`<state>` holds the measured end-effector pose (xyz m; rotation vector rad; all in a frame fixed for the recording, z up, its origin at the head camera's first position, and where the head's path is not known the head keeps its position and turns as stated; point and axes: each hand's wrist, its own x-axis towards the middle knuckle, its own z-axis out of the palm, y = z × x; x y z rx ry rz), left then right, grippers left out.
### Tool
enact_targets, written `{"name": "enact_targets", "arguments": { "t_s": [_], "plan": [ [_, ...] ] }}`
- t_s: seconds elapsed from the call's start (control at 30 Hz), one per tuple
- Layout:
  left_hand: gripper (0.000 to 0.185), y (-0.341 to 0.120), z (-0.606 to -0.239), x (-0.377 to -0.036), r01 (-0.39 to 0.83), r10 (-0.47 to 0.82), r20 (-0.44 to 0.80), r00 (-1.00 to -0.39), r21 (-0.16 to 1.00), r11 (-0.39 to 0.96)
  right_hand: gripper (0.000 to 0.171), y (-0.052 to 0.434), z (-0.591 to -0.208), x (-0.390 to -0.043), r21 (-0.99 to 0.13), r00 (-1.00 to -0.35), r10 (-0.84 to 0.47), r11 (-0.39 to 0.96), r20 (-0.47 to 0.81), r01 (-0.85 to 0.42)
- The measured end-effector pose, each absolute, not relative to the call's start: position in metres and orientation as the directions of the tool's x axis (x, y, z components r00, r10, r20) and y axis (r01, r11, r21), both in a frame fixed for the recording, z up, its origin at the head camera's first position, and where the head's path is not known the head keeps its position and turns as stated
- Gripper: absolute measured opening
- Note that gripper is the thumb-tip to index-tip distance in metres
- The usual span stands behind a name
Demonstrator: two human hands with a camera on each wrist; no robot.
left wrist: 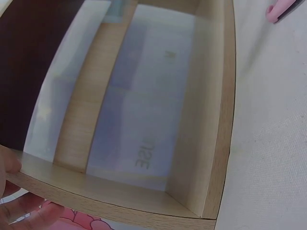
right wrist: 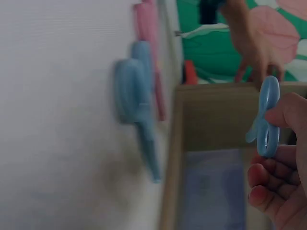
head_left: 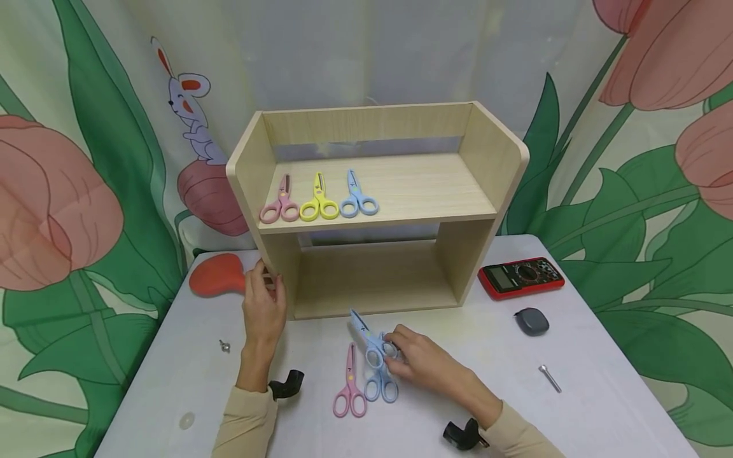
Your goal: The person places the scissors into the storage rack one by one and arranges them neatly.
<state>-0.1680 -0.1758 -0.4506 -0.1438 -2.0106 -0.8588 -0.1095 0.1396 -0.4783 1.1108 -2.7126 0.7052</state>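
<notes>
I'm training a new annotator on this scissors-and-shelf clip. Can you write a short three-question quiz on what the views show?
1. True or false: three pairs of scissors lie on the upper board of the wooden shelf.
2. Which scissors does the right hand grip? A: pink scissors; B: light blue scissors; C: yellow scissors.
3. Fill in: the left hand holds the shelf's ____ side panel.

Key
1. True: pink, yellow and blue, side by side.
2. B. It grips them by the handle, lifted off the table; a second blue pair lies beside the pink ones.
3. Left.
</notes>
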Motion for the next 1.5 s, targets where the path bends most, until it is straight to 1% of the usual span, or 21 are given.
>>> {"name": "enact_targets", "arguments": {
  "t_s": [0.1, 0.27, 0.37, 0.5, 0.57, 0.7, 0.87, 1.03, 1.13, 1.23, 1.37, 1.5],
  "plan": [
    [0.042, -0.175, -0.450, -0.167, 0.404, -0.223, 0.784, -0.579, 0.514, 0.757, 0.034, 0.143, -0.455, -0.109, -0.345, -0.675, -0.633, 0.580, 0.379, -0.738],
    [0.043, -0.175, -0.451, -0.167, 0.395, -0.220, 0.781, -0.584, 0.511, 0.764, 0.035, 0.150, -0.403, -0.113, -0.265, -0.546, -0.606, 0.494, 0.578, -0.828],
    [0.043, -0.175, -0.451, -0.167, 0.397, -0.221, 0.780, -0.585, 0.513, 0.761, 0.035, 0.156, -0.369, -0.119, -0.211, -0.483, -0.572, 0.476, 0.663, -0.854],
    [0.044, -0.176, -0.451, -0.167, 0.400, -0.219, 0.782, -0.584, 0.511, 0.761, 0.033, 0.162, -0.330, -0.136, -0.173, -0.466, -0.518, 0.515, 0.718, -0.839],
    [0.044, -0.176, -0.451, -0.166, 0.401, -0.217, 0.783, -0.583, 0.509, 0.761, 0.032, 0.164, -0.314, -0.147, -0.169, -0.477, -0.488, 0.548, 0.731, -0.819],
    [0.043, -0.176, -0.450, -0.166, 0.401, -0.218, 0.780, -0.587, 0.514, 0.758, 0.030, 0.165, -0.293, -0.173, -0.179, -0.548, -0.428, 0.648, 0.718, -0.740],
    [0.043, -0.176, -0.449, -0.165, 0.396, -0.210, 0.770, -0.602, 0.517, 0.759, 0.032, 0.160, -0.279, -0.198, -0.204, -0.654, -0.385, 0.741, 0.651, -0.639],
    [0.043, -0.176, -0.449, -0.165, 0.399, -0.193, 0.778, -0.598, 0.498, 0.770, 0.038, 0.154, -0.271, -0.218, -0.258, -0.748, -0.354, 0.784, 0.561, -0.565],
    [0.043, -0.176, -0.449, -0.164, 0.405, -0.187, 0.780, -0.597, 0.494, 0.769, 0.039, 0.153, -0.268, -0.227, -0.296, -0.786, -0.341, 0.790, 0.515, -0.537],
    [0.044, -0.176, -0.449, -0.164, 0.405, -0.185, 0.775, -0.604, 0.499, 0.766, 0.039, 0.152, -0.266, -0.230, -0.326, -0.806, -0.336, 0.786, 0.488, -0.525],
    [0.044, -0.177, -0.450, -0.165, 0.401, -0.188, 0.772, -0.607, 0.502, 0.766, 0.039, 0.150, -0.266, -0.230, -0.352, -0.810, -0.329, 0.775, 0.485, -0.525],
    [0.044, -0.177, -0.449, -0.165, 0.401, -0.188, 0.771, -0.608, 0.502, 0.766, 0.045, 0.150, -0.266, -0.228, -0.374, -0.817, -0.327, 0.766, 0.475, -0.523]
  ]
}}
